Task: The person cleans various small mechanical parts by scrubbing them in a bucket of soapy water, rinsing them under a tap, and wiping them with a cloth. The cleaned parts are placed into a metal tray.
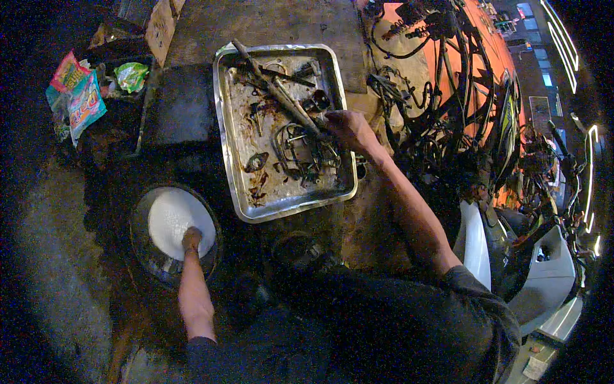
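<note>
My left hand (192,239) dips into a round basin (137,235) filled with white foam or suds (172,216); its fingertips are hidden. Over the right side of a metal tray (288,211) is my right hand (346,126), fingers bent, close to the lower end of a long dirty rod (288,103). Whether it grips that rod or a small part cannot be told. Greasy metal parts lie in the tray, among them an oval flange-like part (256,162), a dark cylindrical part (319,100) and a heap of small parts with a looped hose or cable (278,149).
Detergent packets (86,108) and a green packet (131,77) lie at the upper left, beside a dark box-like surface (180,105). Motorcycle frames and cables (441,86) crowd the right side. White fairing panels (547,273) stand at the lower right. Cardboard (268,21) lies beyond the tray.
</note>
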Tool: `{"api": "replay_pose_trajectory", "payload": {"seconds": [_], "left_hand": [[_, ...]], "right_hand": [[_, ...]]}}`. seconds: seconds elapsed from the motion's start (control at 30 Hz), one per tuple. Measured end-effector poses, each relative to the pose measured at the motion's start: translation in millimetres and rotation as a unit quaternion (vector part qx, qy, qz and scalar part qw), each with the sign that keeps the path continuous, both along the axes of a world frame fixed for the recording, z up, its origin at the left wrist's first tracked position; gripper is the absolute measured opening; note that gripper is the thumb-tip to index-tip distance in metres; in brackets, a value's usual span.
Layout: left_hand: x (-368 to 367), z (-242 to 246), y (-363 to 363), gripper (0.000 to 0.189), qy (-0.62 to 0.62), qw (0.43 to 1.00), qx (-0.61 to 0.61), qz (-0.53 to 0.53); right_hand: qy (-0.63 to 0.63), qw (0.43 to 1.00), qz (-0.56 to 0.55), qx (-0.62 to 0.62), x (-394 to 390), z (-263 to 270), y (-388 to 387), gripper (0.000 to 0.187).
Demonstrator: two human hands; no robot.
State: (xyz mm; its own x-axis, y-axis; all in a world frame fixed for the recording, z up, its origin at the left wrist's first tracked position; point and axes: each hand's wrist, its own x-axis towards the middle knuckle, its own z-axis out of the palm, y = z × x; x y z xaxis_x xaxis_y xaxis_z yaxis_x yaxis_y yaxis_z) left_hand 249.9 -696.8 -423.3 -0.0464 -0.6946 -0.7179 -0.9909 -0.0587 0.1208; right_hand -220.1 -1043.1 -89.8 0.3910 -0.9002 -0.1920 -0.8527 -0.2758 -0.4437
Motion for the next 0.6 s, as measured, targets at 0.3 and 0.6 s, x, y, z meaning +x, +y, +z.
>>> {"api": "replay_pose_trajectory", "payload": {"seconds": [0.3, 0.6], "left_hand": [[-23, 45, -14, 0.028, 0.06, 0.995, -0.056, 0.049], [-18, 9, 16, 0.03, 0.021, 0.965, -0.165, 0.203]], "right_hand": [[-0.003, 0.991, -0.063, 0.12, -11, -36, -22, 0.02], [-0.233, 0.943, -0.074, 0.226, 84, 79, 73, 0.034]]}}
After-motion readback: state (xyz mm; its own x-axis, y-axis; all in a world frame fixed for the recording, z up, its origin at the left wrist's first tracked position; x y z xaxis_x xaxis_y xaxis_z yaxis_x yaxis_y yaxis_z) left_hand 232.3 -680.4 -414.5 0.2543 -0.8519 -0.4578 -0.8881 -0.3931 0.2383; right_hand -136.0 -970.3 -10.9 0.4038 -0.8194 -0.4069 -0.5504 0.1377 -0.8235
